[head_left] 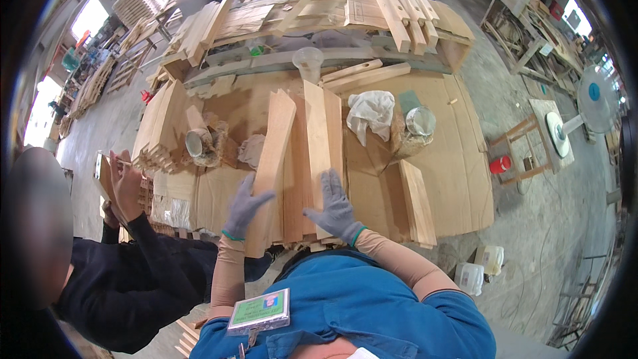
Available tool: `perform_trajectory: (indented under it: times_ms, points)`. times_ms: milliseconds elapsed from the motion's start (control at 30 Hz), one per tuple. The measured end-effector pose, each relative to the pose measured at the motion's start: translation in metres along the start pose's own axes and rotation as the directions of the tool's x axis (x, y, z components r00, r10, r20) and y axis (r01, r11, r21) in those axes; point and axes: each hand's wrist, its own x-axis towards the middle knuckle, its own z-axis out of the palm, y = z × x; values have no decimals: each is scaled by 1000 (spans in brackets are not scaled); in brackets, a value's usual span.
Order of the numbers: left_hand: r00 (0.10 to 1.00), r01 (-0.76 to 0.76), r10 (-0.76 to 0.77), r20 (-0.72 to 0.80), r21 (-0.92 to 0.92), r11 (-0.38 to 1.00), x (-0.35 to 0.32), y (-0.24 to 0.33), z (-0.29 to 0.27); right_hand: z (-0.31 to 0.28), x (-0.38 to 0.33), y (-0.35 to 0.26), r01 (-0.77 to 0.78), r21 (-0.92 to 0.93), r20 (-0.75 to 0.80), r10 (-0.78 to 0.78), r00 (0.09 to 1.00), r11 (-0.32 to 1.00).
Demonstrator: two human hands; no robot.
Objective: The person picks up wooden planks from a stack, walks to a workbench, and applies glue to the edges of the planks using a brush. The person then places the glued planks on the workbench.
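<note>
My left hand (246,209), in a grey glove, rests with spread fingers against the side of a long reddish wooden board (273,159). My right hand (336,210), gloved the same way, lies flat with its thumb out on a paler wooden board (318,134). Both boards point away from me and lie on or against a stack of similar planks (297,186); how they sit on it is hard to tell. A crumpled white cloth (371,114) lies right of the boards, beside a metal can (420,121). Another can (198,143) stands to their left.
Cardboard (458,159) covers the workbench. Stacked wood strips (163,126) line its left side, and a short board (416,203) stands at its right. A person in dark clothes (136,286) is close on my left, holding a flat object. A fan (578,116) stands on a stool at right.
</note>
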Motion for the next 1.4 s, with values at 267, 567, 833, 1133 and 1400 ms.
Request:
perform_trajectory:
  times_ms: [267, 567, 833, 1133, 1400]
  points:
    - [990, 86, -71, -118, 122, 989, 5, 11, 16, 52, 0, -23, 69, 134, 32, -73, 997, 989]
    - [990, -58, 45, -130, -100, 993, -5, 48, 22, 1, 21, -43, -5, 460, 27, -9, 1000, 888]
    - [972, -191, 174, -161, -101, 976, 5, 36, 45, -10, 24, -13, -210, 659, -62, 330, 942, 723]
    - [993, 98, -109, -38, -222, 970, -7, -1, 33, -19, 28, 23, -71, 20, 39, 70, 997, 997]
    - [999, 36, -30, 19, -593, 804, -25, 57, 51, -5, 13, 20, 38, -181, -193, -74, 979, 983]
